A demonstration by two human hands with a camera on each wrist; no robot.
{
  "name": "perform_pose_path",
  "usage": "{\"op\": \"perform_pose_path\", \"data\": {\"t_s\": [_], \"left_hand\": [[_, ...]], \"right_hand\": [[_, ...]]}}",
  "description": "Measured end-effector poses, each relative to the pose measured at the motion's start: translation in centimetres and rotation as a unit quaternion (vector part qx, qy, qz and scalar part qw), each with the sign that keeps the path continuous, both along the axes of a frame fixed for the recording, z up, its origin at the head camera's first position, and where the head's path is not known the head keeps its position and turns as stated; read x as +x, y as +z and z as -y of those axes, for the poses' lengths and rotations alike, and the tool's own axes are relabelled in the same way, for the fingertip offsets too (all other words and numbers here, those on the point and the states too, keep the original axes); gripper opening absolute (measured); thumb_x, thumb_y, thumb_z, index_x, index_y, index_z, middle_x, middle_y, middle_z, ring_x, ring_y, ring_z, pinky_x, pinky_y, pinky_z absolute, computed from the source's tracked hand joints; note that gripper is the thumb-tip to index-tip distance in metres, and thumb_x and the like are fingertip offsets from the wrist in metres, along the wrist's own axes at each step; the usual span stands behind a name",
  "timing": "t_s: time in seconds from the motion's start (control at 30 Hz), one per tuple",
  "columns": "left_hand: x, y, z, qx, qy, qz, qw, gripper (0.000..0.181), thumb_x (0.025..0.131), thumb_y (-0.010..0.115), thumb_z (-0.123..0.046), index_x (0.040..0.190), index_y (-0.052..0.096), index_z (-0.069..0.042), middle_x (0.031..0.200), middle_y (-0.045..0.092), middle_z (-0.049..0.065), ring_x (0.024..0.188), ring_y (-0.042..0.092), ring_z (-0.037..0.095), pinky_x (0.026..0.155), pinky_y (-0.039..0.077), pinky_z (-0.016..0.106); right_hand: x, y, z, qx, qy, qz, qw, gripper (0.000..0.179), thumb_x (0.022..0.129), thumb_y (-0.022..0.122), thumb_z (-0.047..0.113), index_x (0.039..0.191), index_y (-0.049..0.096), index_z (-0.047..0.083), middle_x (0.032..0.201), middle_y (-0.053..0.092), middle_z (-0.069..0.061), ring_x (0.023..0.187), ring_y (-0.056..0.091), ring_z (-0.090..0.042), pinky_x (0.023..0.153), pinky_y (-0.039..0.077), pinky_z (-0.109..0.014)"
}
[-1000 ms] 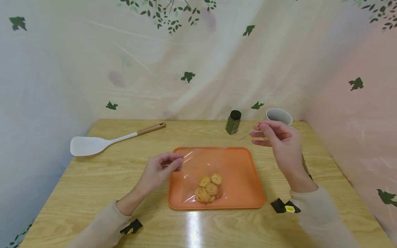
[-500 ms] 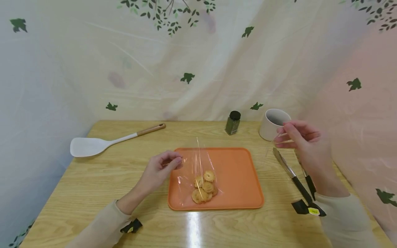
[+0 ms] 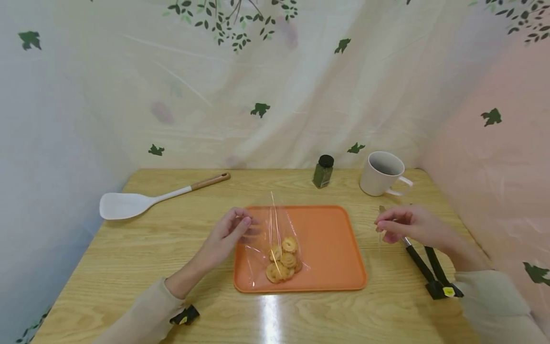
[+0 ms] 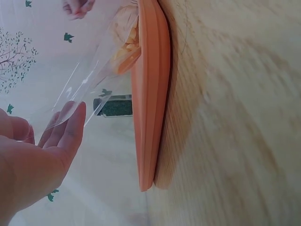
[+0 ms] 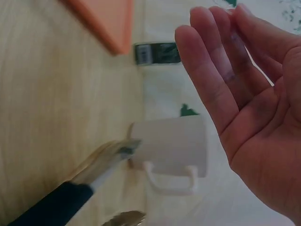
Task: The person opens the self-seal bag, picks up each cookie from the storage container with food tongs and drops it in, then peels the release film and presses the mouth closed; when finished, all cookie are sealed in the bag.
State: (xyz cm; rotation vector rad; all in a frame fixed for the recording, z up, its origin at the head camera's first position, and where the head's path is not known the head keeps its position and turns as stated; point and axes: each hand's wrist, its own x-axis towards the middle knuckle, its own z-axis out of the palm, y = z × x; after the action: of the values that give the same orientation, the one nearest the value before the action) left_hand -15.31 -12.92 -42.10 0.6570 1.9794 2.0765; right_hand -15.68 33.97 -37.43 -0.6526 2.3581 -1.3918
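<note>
My left hand (image 3: 225, 234) is at the upper left edge of a clear plastic bag (image 4: 77, 89), with thumb and forefinger at its mouth. The other fingers (image 4: 73, 125) extend along the film. Several round golden cookies (image 3: 281, 263) lie in the bag's lower end, on an orange tray (image 3: 335, 248). Over the table right of the tray, my right hand (image 3: 408, 224) pinches a thin, clear strip (image 3: 380, 241), which hangs down and is barely visible. In the right wrist view its other fingers (image 5: 202, 70) are extended, and the strip does not show.
A white spatula (image 3: 129, 205) lies at the left. A jar of green flakes (image 3: 323, 172) with a black lid and a white mug (image 3: 374, 177) stand at the back. Black-handled tongs (image 3: 421, 263) lie beneath the right hand and forearm.
My right hand has moved right and then lower, carrying the strip away from the bag. The bag's raised mouth has narrowed and shifted left. My left hand has barely moved; its fingers blur now.
</note>
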Motion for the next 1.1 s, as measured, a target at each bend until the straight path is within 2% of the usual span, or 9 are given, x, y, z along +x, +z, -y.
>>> {"op": "perform_pose_path", "data": {"t_s": [0.1,0.2,0.3,0.43,0.53,0.67,0.77,0.9,1.1], "left_hand": [[0.0,0.0,0.0,0.003,-0.008,0.002,1.0000,0.024,0.111,0.042,-0.014,0.120,0.044,0.008,0.128,0.057,0.038,0.112,0.062,0.052,0.086,0.056,0.055],[0.1,0.1,0.1,0.007,-0.011,0.002,0.9999,0.024,0.112,0.041,-0.014,0.121,0.043,0.008,0.128,0.056,0.039,0.111,0.061,0.054,0.085,0.056,0.056],[0.2,0.0,0.2,0.014,-0.014,0.009,0.9998,0.025,0.111,0.042,-0.014,0.122,0.041,0.009,0.128,0.055,0.040,0.111,0.060,0.055,0.082,0.056,0.060],[0.2,-0.3,0.1,0.009,-0.016,0.016,0.9997,0.027,0.111,0.044,-0.015,0.123,0.039,0.009,0.127,0.055,0.042,0.112,0.060,0.056,0.081,0.056,0.059],[0.2,-0.4,0.1,-0.007,-0.009,0.017,0.9998,0.028,0.110,0.046,-0.017,0.124,0.040,0.007,0.127,0.056,0.040,0.111,0.063,0.051,0.083,0.058,0.054],[0.1,-0.6,0.1,-0.004,-0.010,0.027,0.9996,0.028,0.109,0.049,-0.015,0.125,0.038,0.005,0.128,0.056,0.040,0.113,0.060,0.054,0.087,0.056,0.056],[0.0,-0.8,0.0,-0.001,-0.015,0.039,0.9991,0.033,0.108,0.052,-0.014,0.127,0.035,0.007,0.128,0.055,0.041,0.114,0.057,0.058,0.087,0.054,0.060],[0.1,-0.9,0.0,-0.007,-0.016,0.052,0.9985,0.040,0.107,0.054,-0.014,0.132,0.033,0.009,0.129,0.054,0.041,0.114,0.057,0.058,0.085,0.055,0.059],[0.2,-1.0,-0.2,-0.024,-0.010,0.055,0.9981,0.038,0.107,0.055,-0.013,0.132,0.033,0.005,0.129,0.055,0.038,0.111,0.061,0.053,0.079,0.058,0.055]], "right_hand": [[-0.7,-1.6,-0.5,0.006,0.015,0.050,0.9986,0.020,0.103,0.059,0.004,0.112,0.064,-0.013,0.088,0.071,-0.014,0.075,0.071,-0.022,0.067,0.061,-0.039],[-1.4,-2.8,-0.4,0.021,0.011,0.073,0.9970,0.025,0.103,0.060,0.008,0.113,0.063,-0.015,0.090,0.068,-0.018,0.072,0.069,-0.020,0.065,0.061,-0.038],[-1.8,-3.9,0.0,0.074,-0.003,0.035,0.9966,0.022,0.103,0.062,0.012,0.110,0.067,-0.009,0.085,0.068,-0.015,0.065,0.067,-0.018,0.059,0.059,-0.034],[-2.1,-5.3,0.8,0.145,-0.009,-0.026,0.9890,0.015,0.101,0.065,0.014,0.102,0.071,0.001,0.072,0.064,-0.002,0.055,0.061,-0.013,0.051,0.055,-0.031],[-2.2,-6.0,1.4,0.163,-0.023,-0.025,0.9861,0.015,0.102,0.065,0.017,0.103,0.070,0.003,0.074,0.063,0.000,0.052,0.062,-0.016,0.048,0.055,-0.032],[-2.4,-6.5,2.0,0.174,-0.052,-0.009,0.9834,0.017,0.102,0.063,0.019,0.107,0.069,0.003,0.080,0.066,-0.002,0.050,0.063,-0.019,0.045,0.054,-0.034],[-2.6,-6.8,2.2,0.188,-0.066,-0.015,0.9798,0.016,0.103,0.063,0.018,0.108,0.068,0.004,0.075,0.065,-0.001,0.048,0.061,-0.019,0.044,0.053,-0.034],[-2.8,-6.9,2.6,0.200,-0.075,-0.028,0.9765,0.022,0.103,0.063,0.021,0.114,0.065,0.002,0.072,0.064,0.000,0.047,0.060,-0.019,0.044,0.052,-0.034],[-2.5,-6.4,2.6,0.205,-0.114,-0.048,0.9709,0.030,0.102,0.064,0.023,0.122,0.063,0.000,0.075,0.066,-0.001,0.049,0.061,-0.018,0.046,0.052,-0.034]]}}
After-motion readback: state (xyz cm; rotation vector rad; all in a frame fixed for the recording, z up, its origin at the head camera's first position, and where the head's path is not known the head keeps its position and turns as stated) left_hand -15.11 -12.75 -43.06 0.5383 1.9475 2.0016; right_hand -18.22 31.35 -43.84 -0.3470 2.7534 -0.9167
